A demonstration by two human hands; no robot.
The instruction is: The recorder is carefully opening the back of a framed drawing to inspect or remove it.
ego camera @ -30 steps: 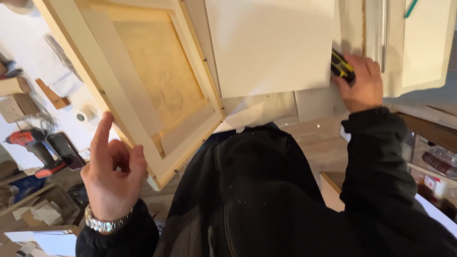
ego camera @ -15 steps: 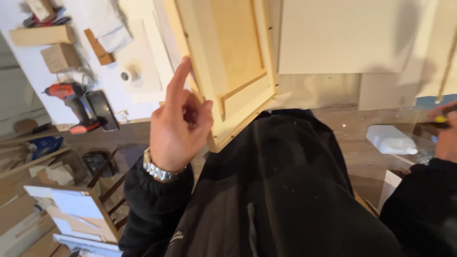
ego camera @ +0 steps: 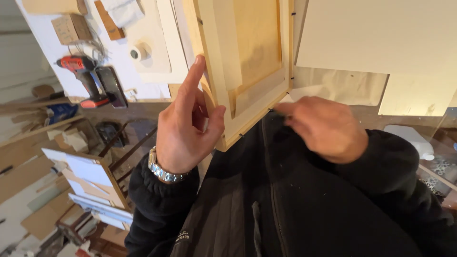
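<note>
A wooden frame (ego camera: 247,62) is seen lying on the desk (ego camera: 157,52), its near corner overhanging toward the dark jacket (ego camera: 295,200). The left hand (ego camera: 188,126) is placed at the frame's left edge, index finger raised along the wood, thumb against the corner; nothing is gripped. The right hand (ego camera: 323,126) is blurred at the frame's lower right corner; its grasp cannot be told. A red drill (ego camera: 83,78) is noted well apart, to the left.

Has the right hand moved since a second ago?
Yes. The right hand left the white board and came in to the pale wooden frame's lower corner.
</note>
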